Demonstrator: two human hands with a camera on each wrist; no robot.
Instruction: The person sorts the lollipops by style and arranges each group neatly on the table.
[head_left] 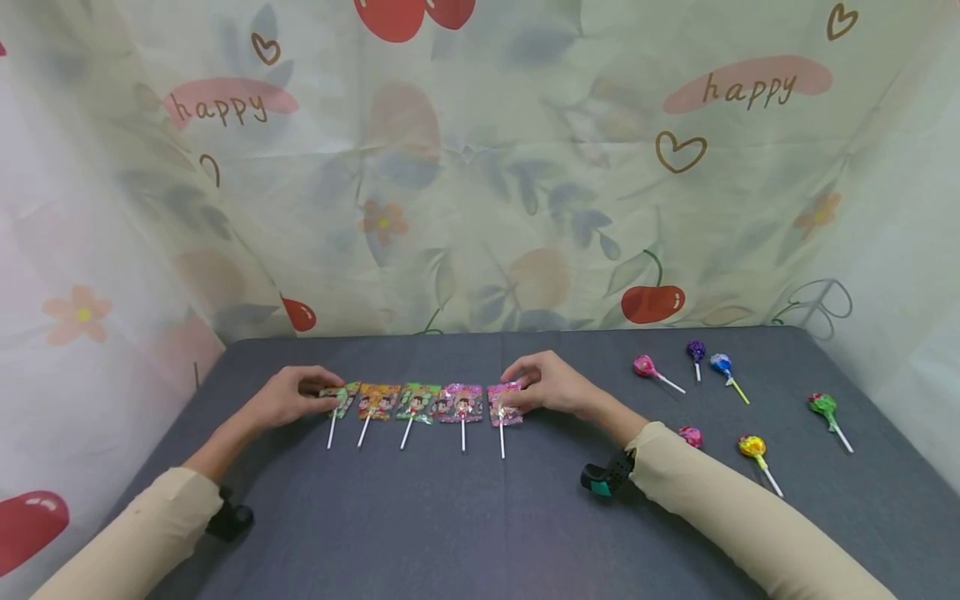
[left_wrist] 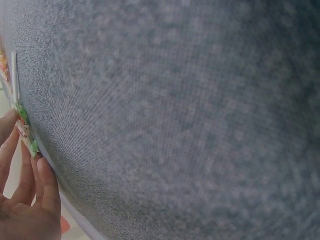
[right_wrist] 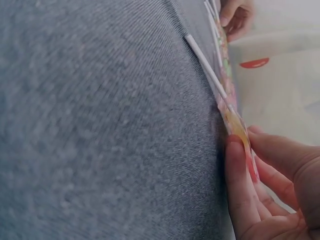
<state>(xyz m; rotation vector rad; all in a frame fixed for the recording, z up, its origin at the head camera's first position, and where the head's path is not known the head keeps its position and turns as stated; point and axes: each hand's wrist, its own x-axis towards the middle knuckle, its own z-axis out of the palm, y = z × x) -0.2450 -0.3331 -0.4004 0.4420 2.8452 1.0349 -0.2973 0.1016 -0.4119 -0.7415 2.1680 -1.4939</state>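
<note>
Several lollipops in flat square wrappers lie in a row on the dark grey table, white sticks toward me. My left hand (head_left: 291, 396) pinches the wrapper edge of the green lollipop (head_left: 349, 400) at the left end, seen also in the left wrist view as a green lollipop (left_wrist: 23, 124). At the right end my right hand (head_left: 557, 387) grips the pink lollipop (head_left: 496, 410) by its wrapper, thumb and fingers on both faces in the right wrist view. Between them are an orange lollipop (head_left: 378, 400), a second green lollipop (head_left: 417, 402) and a purple-pink lollipop (head_left: 460, 404).
On the right lie loose round lollipops: pink (head_left: 644, 365), purple (head_left: 696, 350), blue (head_left: 721, 363), green (head_left: 823, 406) and yellow (head_left: 752, 446). My right sleeve (head_left: 720, 496) partly covers another pink lollipop (head_left: 691, 435). A printed curtain (head_left: 465, 200) hangs behind the table (head_left: 420, 533).
</note>
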